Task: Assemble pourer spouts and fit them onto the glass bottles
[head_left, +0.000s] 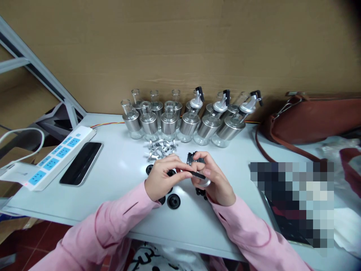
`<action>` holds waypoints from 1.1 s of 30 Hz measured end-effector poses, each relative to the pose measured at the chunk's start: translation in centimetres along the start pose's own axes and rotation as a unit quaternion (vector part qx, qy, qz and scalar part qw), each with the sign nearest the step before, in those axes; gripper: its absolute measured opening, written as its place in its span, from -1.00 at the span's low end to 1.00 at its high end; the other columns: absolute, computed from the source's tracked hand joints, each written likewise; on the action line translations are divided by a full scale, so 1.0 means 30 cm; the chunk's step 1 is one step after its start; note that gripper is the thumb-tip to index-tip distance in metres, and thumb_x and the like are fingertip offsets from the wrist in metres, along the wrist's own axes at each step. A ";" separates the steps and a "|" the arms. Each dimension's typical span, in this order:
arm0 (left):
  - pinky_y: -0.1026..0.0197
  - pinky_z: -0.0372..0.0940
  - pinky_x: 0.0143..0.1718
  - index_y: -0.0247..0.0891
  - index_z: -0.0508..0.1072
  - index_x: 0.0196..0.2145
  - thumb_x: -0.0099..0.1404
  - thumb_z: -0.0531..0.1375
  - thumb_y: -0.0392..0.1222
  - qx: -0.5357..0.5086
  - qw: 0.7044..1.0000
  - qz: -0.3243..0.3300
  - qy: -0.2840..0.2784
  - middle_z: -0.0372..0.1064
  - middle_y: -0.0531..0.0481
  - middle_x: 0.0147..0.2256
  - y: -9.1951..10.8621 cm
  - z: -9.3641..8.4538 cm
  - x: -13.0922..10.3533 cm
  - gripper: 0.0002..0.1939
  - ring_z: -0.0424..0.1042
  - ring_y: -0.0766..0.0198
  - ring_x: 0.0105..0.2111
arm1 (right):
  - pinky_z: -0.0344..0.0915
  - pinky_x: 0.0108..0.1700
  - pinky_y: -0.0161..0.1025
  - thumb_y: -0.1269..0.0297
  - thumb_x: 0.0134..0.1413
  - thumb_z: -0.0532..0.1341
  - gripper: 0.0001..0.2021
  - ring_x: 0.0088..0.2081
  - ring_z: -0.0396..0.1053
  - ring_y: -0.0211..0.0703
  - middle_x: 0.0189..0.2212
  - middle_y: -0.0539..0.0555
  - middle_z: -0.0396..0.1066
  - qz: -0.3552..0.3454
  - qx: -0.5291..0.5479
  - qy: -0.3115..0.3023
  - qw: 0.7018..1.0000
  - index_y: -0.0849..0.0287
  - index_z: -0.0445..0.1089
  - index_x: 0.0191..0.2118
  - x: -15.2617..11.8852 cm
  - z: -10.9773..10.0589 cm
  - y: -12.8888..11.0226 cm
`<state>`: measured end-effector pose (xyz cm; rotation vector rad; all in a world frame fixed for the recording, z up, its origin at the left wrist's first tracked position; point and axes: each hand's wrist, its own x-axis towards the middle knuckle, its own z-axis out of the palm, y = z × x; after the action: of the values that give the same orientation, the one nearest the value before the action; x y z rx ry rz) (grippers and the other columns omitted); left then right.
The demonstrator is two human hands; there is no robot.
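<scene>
My left hand [167,175] pinches one end of a small black lever [198,175] between thumb and fingers. Closed around a silver pourer cap [205,183] is my right hand [218,180], its thumb by the lever's other end. Whether lever and cap are joined, I cannot tell. Black round stoppers [173,201] lie around my left wrist, some partly hidden. Small black parts [191,156] sit behind and beneath my right hand. Beyond the hands is a heap of silver spout pieces [161,148].
Several glass bottles with metal sleeves [169,123] stand at the back; three front ones carry pourers [220,104]. A power strip [60,156] and a phone [81,164] lie left. At right are a brown bag [313,118] and a blurred-out item [296,199]. Cardboard [169,45] rises behind.
</scene>
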<state>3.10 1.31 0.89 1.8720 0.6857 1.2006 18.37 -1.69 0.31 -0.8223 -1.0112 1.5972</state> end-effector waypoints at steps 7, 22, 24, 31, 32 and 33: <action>0.29 0.18 -0.44 -0.29 0.51 -0.40 0.19 0.22 -0.12 -0.008 0.998 -0.056 -0.020 0.29 0.03 -0.55 0.016 -0.004 0.004 -0.83 0.25 0.35 -0.51 | -0.18 -0.65 -0.42 0.07 -0.13 0.18 -0.63 -0.65 -0.01 -0.38 -0.60 -0.13 0.14 -0.003 -0.004 -0.010 1.000 0.09 0.07 -0.23 -0.004 -0.003 0.001; 0.33 0.17 -0.45 -0.34 0.49 -0.40 0.17 0.22 -0.27 -0.002 0.998 -0.054 -0.028 0.32 0.03 -0.51 0.017 -0.002 0.002 -0.92 0.22 0.37 -0.51 | -0.20 -0.68 -0.47 0.28 -0.23 0.11 -0.70 -0.68 -0.07 -0.44 -0.61 -0.16 0.14 0.029 0.006 -0.013 0.999 0.08 0.00 -0.30 0.009 -0.004 0.000; 0.33 0.15 -0.46 -0.34 0.49 -0.40 0.17 0.23 -0.27 0.005 0.998 -0.049 -0.027 0.29 0.04 -0.53 0.015 -0.004 0.003 -0.92 0.21 0.37 -0.51 | -0.20 -0.68 -0.48 0.31 -0.23 0.09 -0.72 -0.68 -0.06 -0.43 -0.62 -0.16 0.14 0.033 0.013 -0.008 0.999 0.08 -0.01 -0.32 0.011 -0.004 0.000; 0.30 0.14 -0.43 -0.33 0.48 -0.40 0.20 0.20 -0.23 0.034 0.999 -0.013 -0.019 0.27 0.05 -0.54 0.010 -0.002 -0.001 -0.89 0.21 0.35 -0.50 | -0.17 -0.68 -0.47 0.31 -0.17 0.12 -0.73 -0.69 -0.03 -0.44 -0.57 -0.15 0.16 -0.007 0.009 -0.008 1.000 0.08 -0.01 -0.32 0.007 -0.013 0.023; 0.30 0.14 -0.42 -0.32 0.48 -0.40 0.21 0.20 -0.22 0.037 0.999 -0.009 -0.018 0.27 0.05 -0.53 0.010 -0.002 -0.001 -0.89 0.21 0.35 -0.49 | -0.17 -0.68 -0.47 0.30 -0.15 0.12 -0.74 -0.69 -0.04 -0.45 -0.56 -0.15 0.16 -0.014 0.004 -0.011 1.000 0.08 -0.01 -0.31 0.006 -0.015 0.024; 0.30 0.14 -0.42 -0.32 0.48 -0.39 0.20 0.21 -0.22 0.039 0.999 -0.010 -0.019 0.28 0.04 -0.52 0.010 -0.002 -0.001 -0.89 0.21 0.35 -0.49 | -0.17 -0.67 -0.46 0.29 -0.13 0.12 -0.74 -0.69 -0.04 -0.45 -0.55 -0.14 0.16 -0.018 -0.004 -0.015 1.000 0.08 0.00 -0.30 0.006 -0.016 0.024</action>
<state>3.04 1.15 1.12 1.9421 0.7385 1.1372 18.47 -1.51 -0.54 -0.7831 -1.0489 1.5795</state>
